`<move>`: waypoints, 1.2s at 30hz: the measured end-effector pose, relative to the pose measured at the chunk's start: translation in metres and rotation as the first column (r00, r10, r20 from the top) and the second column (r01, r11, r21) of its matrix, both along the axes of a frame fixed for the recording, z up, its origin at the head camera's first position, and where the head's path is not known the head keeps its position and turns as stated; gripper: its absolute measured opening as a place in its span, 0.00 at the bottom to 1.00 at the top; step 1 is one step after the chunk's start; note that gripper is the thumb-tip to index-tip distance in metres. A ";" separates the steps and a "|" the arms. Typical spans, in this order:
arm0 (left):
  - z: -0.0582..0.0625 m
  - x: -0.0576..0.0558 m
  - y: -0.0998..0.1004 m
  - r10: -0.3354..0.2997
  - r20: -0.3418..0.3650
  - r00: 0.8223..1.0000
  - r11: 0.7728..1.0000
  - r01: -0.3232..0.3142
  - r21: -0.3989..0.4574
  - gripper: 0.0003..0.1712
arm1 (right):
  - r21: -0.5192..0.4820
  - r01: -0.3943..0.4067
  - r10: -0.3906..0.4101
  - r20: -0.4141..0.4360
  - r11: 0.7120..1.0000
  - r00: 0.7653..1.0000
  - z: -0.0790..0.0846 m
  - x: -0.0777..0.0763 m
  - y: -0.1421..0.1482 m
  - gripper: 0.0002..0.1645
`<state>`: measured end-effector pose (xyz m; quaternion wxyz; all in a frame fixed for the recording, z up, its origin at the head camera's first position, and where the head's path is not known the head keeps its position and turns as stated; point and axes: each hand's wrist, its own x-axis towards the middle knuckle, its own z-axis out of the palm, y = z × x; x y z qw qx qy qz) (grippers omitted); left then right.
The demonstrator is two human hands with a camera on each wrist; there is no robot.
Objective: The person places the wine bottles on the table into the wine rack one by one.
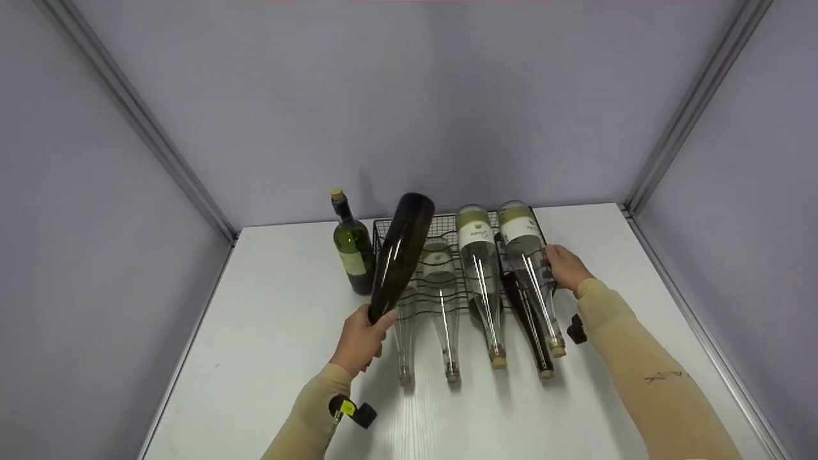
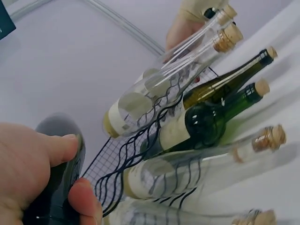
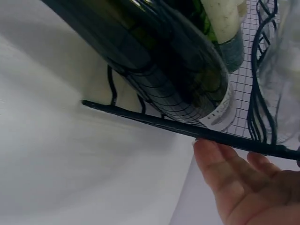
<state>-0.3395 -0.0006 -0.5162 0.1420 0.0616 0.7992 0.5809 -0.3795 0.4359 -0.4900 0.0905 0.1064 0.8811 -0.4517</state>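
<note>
In the head view, my left hand [image 1: 359,342] grips a dark wine bottle [image 1: 404,239] by its neck. The bottle is tilted, its base up and away, over the left part of a black wire rack [image 1: 444,225]. The left wrist view shows thumb and fingers round the dark bottle [image 2: 61,124]. At the rack's right side, my right hand [image 1: 567,268] touches the frame with fairly straight fingers; the right wrist view shows the fingertips against a black bar [image 3: 154,121]. Clear bottles [image 1: 476,255] with corks lie on the upper tier, and a dark bottle [image 1: 527,326] lies lower.
A green corked bottle [image 1: 353,246] stands upright left of the rack. Several bottle necks project past the rack's front over the white table [image 1: 255,358]. Another green bottle [image 2: 206,123] lies inside the lower tier. Grey walls [image 1: 415,115] enclose the back and sides.
</note>
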 end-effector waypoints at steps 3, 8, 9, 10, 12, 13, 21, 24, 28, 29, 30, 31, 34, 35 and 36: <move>-0.004 0.001 0.005 0.047 0.083 0.995 0.997 -0.051 0.053 0.38 | -0.020 0.022 -0.022 -0.006 1.000 1.000 -0.004 0.000 0.000 0.45; -0.011 0.001 0.012 0.094 0.172 0.981 0.989 -0.111 0.095 0.33 | -0.055 0.020 -0.018 0.039 0.998 0.999 -0.012 0.001 0.001 0.47; -0.013 0.001 0.013 0.101 0.184 0.978 0.987 -0.122 0.103 0.32 | -0.060 0.025 -0.022 0.044 0.998 0.999 -0.013 0.001 0.001 0.48; -0.014 0.001 0.014 0.107 0.194 0.975 0.985 -0.130 0.114 0.31 | -0.060 0.022 -0.020 0.046 0.998 0.999 -0.014 0.001 0.001 0.47; -0.015 0.001 0.017 0.115 0.204 0.972 0.981 -0.143 0.129 0.30 | -0.063 0.026 -0.023 0.044 0.998 0.999 -0.014 0.000 0.000 0.46; -0.016 0.000 0.018 0.118 0.207 0.971 0.979 -0.148 0.138 0.30 | -0.064 0.026 -0.024 0.041 0.998 0.999 -0.014 0.000 0.000 0.46; -0.022 0.003 0.027 0.122 0.230 0.966 0.971 -0.164 0.175 0.32 | -0.051 0.017 -0.015 0.046 0.999 0.999 -0.017 -0.001 0.001 0.50; -0.026 0.005 0.028 0.129 0.251 0.959 0.967 -0.177 0.183 0.33 | -0.050 0.018 -0.016 0.038 0.999 0.999 -0.019 -0.001 0.000 0.50; -0.028 0.006 0.029 0.118 0.283 0.952 0.964 -0.178 0.198 0.33 | -0.033 0.018 -0.017 0.029 0.999 0.999 -0.021 -0.002 -0.001 0.49; -0.028 0.006 0.029 0.112 0.291 0.950 0.963 -0.176 0.203 0.33 | -0.033 0.020 -0.019 0.031 0.999 0.999 -0.020 -0.002 -0.001 0.49; -0.028 0.006 0.029 0.103 0.297 0.949 0.962 -0.171 0.211 0.33 | -0.030 0.018 -0.017 0.031 0.999 0.999 -0.019 -0.001 -0.001 0.49; -0.028 0.005 0.029 0.096 0.297 0.950 0.962 -0.166 0.219 0.33 | -0.033 0.020 -0.019 0.030 0.999 0.999 -0.019 -0.001 -0.002 0.49; -0.030 0.005 0.028 0.058 0.311 0.949 0.952 -0.147 0.270 0.34 | -0.049 0.024 -0.022 0.032 0.999 0.999 -0.017 0.000 -0.002 0.49; -0.031 0.005 0.027 0.043 0.312 0.949 0.944 -0.142 0.299 0.34 | -0.052 0.029 -0.028 0.029 0.998 0.999 -0.017 0.001 -0.002 0.49; -0.034 0.006 0.026 0.028 0.315 0.949 0.933 -0.138 0.333 0.35 | -0.053 0.028 -0.026 0.027 0.998 0.999 -0.017 0.001 -0.002 0.49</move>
